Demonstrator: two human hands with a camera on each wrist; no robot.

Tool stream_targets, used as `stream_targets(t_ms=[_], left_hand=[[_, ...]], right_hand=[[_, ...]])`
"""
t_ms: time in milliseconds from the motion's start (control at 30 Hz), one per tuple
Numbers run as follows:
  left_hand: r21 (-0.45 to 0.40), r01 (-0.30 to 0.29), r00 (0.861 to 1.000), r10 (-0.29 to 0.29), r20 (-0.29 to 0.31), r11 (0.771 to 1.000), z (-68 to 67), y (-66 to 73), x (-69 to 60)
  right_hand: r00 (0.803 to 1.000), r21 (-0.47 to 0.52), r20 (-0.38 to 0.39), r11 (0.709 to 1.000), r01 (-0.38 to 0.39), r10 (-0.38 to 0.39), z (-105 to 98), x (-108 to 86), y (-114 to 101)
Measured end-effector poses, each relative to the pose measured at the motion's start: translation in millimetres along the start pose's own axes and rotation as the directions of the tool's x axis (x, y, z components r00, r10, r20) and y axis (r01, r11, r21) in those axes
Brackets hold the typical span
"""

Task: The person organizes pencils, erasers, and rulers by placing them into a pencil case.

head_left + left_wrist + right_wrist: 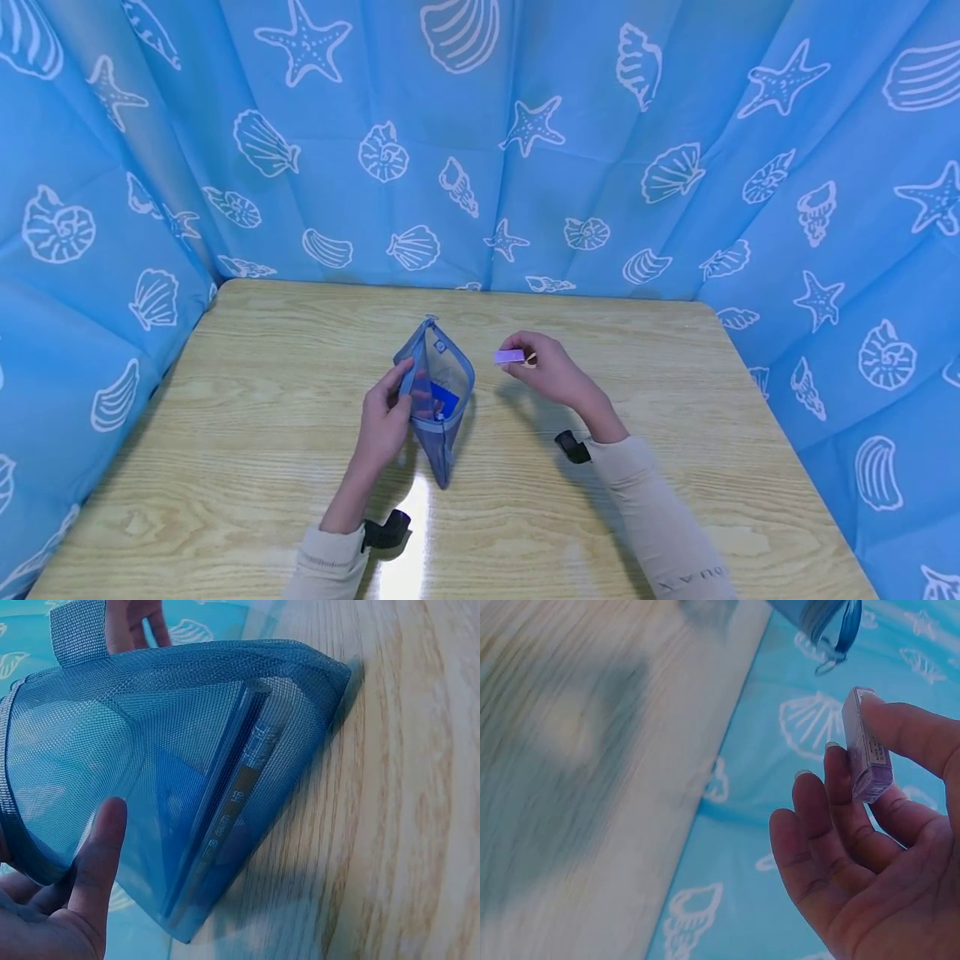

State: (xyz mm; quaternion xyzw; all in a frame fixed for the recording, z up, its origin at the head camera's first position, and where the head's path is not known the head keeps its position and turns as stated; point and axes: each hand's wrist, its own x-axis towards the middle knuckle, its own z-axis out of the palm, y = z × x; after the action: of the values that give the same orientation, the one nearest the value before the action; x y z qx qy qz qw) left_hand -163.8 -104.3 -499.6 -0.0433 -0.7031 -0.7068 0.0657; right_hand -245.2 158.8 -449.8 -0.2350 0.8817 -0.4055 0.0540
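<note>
A blue mesh zip pouch (438,446) stands with its mouth spread wide near the middle of the table. My left hand (384,427) holds the pouch's left rim between thumb and fingers. Through the mesh in the left wrist view, a pencil (238,793) lies beside a dark slim stick. A flat blue item (444,398) shows inside the mouth; its kind is unclear. To the right of the pouch, my right hand (549,372) pinches a small purple wrapped eraser (867,750) between thumb and fingers, above the table and apart from the pouch.
The wooden table (247,417) extends around both hands. A blue curtain (480,108) with white shell and starfish prints hangs along its back and sides. Each wrist wears a black camera strap.
</note>
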Motion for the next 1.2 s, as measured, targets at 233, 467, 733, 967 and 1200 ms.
stream_targets(t_ms=[233,467,733,967,1200], left_hand=[[-0.002,0.002,1.000,-0.002,-0.004,1.000,-1.0,0.0,0.6],[0.002,0.004,1.000,-0.004,-0.005,1.000,-2.3,-0.3,0.6],[-0.008,0.008,1.000,-0.008,-0.004,1.000,-3.6,2.0,0.1],[-0.018,0.010,1.000,-0.010,0.005,1.000,-3.8,2.3,-0.3],[-0.023,0.007,1.000,-0.007,0.006,1.000,-4.9,2.8,-0.4]], right_hand=[[0.999,-0.023,0.027,0.999,0.045,-0.044,10.4,11.4,-13.2],[0.996,-0.046,0.066,0.997,0.059,-0.056,17.9,20.8,-26.1],[0.990,-0.127,0.126,0.988,0.086,-0.070,22.7,33.9,-45.3],[0.985,-0.223,0.167,0.971,0.080,-0.043,29.3,42.9,-60.2],[0.980,-0.276,0.196,0.958,0.082,-0.027,36.9,48.5,-68.6]])
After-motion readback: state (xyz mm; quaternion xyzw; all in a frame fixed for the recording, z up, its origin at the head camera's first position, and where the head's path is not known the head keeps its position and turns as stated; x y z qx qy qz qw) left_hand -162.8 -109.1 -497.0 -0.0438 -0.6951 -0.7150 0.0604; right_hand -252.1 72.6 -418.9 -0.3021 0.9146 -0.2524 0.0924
